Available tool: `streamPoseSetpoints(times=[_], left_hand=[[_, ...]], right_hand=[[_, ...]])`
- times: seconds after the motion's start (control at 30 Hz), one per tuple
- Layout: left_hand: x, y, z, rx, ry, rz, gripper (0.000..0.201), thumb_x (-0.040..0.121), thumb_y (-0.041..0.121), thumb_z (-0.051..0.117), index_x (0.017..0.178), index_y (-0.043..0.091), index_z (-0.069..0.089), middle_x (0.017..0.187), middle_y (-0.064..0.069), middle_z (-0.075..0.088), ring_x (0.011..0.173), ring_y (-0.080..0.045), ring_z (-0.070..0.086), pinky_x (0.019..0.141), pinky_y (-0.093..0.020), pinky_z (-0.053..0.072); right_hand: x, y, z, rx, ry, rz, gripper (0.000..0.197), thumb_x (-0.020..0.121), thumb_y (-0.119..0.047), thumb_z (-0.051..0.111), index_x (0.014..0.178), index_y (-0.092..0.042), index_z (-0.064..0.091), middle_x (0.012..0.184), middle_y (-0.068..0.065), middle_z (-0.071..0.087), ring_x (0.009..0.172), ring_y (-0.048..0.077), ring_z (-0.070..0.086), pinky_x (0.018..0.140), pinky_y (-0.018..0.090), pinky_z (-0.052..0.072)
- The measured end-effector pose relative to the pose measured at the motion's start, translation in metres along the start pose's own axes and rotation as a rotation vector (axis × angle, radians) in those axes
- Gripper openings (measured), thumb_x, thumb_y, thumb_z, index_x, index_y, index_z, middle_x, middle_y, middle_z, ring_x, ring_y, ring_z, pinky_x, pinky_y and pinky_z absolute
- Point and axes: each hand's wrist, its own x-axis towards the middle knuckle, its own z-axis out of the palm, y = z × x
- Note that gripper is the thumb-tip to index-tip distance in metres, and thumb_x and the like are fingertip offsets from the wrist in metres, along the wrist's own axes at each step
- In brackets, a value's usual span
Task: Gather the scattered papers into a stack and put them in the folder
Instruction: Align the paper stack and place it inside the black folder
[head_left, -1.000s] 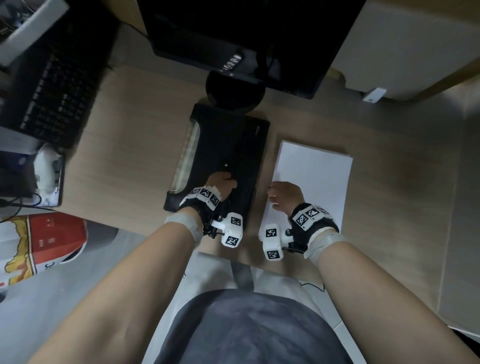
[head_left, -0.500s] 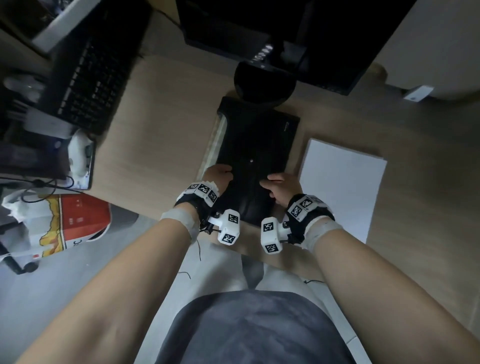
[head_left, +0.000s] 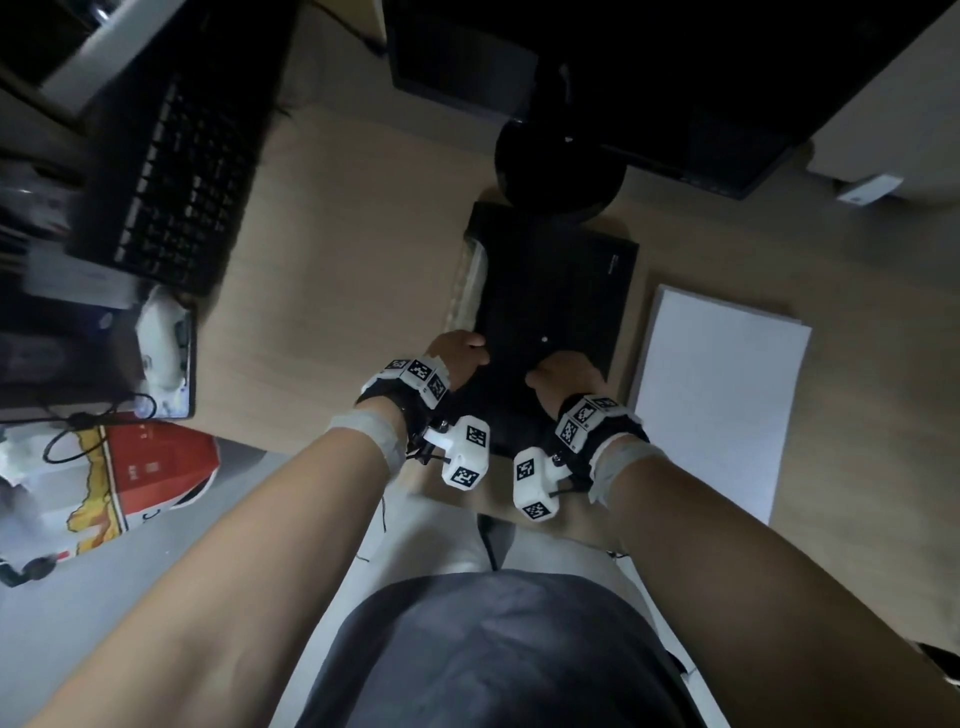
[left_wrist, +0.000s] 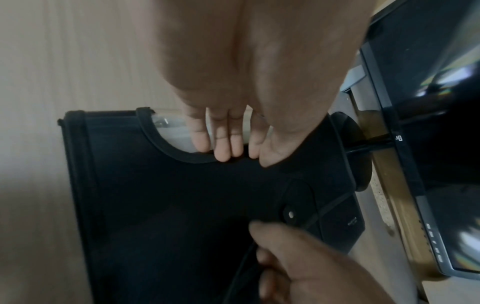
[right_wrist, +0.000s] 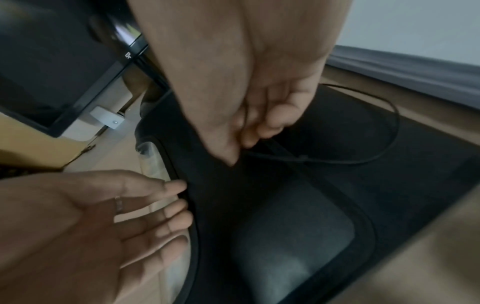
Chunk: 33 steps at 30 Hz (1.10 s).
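Observation:
A black folder (head_left: 550, 291) lies shut on the desk in front of the monitor stand, with clear sleeves (head_left: 469, 291) showing along its left side. My left hand (head_left: 470, 349) rests with straight fingers (left_wrist: 223, 144) against the curved edge of the folder's flap. My right hand (head_left: 545, 371) is on the folder's near part and pinches its thin black elastic cord (right_wrist: 363, 161) between thumb and fingers (right_wrist: 259, 131). The white stack of papers (head_left: 717, 405) lies flat just right of the folder, with neither hand on it.
A black monitor (head_left: 623, 78) and its round base (head_left: 558, 166) stand behind the folder. To the left are a black keyboard (head_left: 171, 171) and a white mouse (head_left: 161, 338). A red and white bag (head_left: 130, 478) sits on the floor beyond the desk's near edge.
My right hand left the paper stack and came over onto the folder, where it took hold of the cord. My left hand slid to the folder's left edge. The head view shifted left.

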Motion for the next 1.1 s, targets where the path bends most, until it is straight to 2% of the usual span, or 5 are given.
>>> streamPoseSetpoints(times=[0.1, 0.37, 0.6, 0.8, 1.1], left_hand=[[0.0, -0.003, -0.004, -0.018, -0.008, -0.019, 0.047, 0.091, 0.003, 0.049, 0.136, 0.014, 0.053, 0.135, -0.019, 0.055, 0.124, -0.038, 0.052, 0.102, -0.045, 0.043], [0.001, 0.012, 0.01, 0.122, 0.13, -0.019, 0.06, 0.083, 0.022, 0.065, 0.139, 0.028, 0.043, 0.143, -0.011, 0.04, 0.122, -0.033, 0.049, 0.093, -0.036, 0.048], [-0.004, 0.055, 0.053, 0.44, 0.295, 0.027, 0.105, 0.067, 0.042, 0.079, 0.15, 0.034, 0.014, 0.155, -0.007, 0.005, 0.144, -0.033, 0.007, 0.113, -0.054, 0.026], [-0.006, 0.048, 0.101, 0.535, 0.436, -0.007, 0.124, 0.062, 0.05, 0.082, 0.153, 0.027, 0.003, 0.161, -0.009, -0.006, 0.148, -0.032, -0.003, 0.118, -0.053, 0.007], [0.002, 0.057, 0.139, 0.483, 0.444, -0.069, 0.13, 0.059, 0.051, 0.085, 0.153, 0.03, -0.002, 0.161, -0.005, -0.009, 0.149, -0.029, -0.007, 0.113, -0.064, 0.016]], right_hand=[[-0.005, -0.019, 0.002, 0.099, -0.127, -0.258, 0.011, 0.083, -0.03, 0.068, 0.09, -0.021, 0.07, 0.094, -0.001, 0.07, 0.09, 0.019, 0.065, 0.081, 0.033, 0.051], [-0.014, 0.006, -0.058, 0.562, 0.496, -0.038, 0.038, 0.089, -0.003, 0.038, 0.11, -0.029, 0.056, 0.087, -0.004, 0.071, 0.078, 0.017, 0.065, 0.069, 0.028, 0.053], [-0.013, 0.085, -0.057, 0.326, 0.22, 0.084, 0.04, 0.089, -0.022, 0.058, 0.129, -0.021, 0.058, 0.128, 0.004, 0.061, 0.118, 0.027, 0.057, 0.097, 0.032, 0.047], [-0.009, 0.126, -0.062, 0.317, 0.452, 0.389, 0.064, 0.086, -0.03, 0.066, 0.14, -0.015, 0.036, 0.141, 0.012, 0.042, 0.128, 0.031, 0.039, 0.101, 0.045, 0.038], [0.001, 0.213, -0.092, 0.301, 0.323, 0.732, 0.105, 0.071, -0.062, 0.073, 0.139, 0.003, 0.025, 0.137, 0.016, 0.038, 0.127, 0.033, 0.038, 0.103, 0.045, 0.034]])
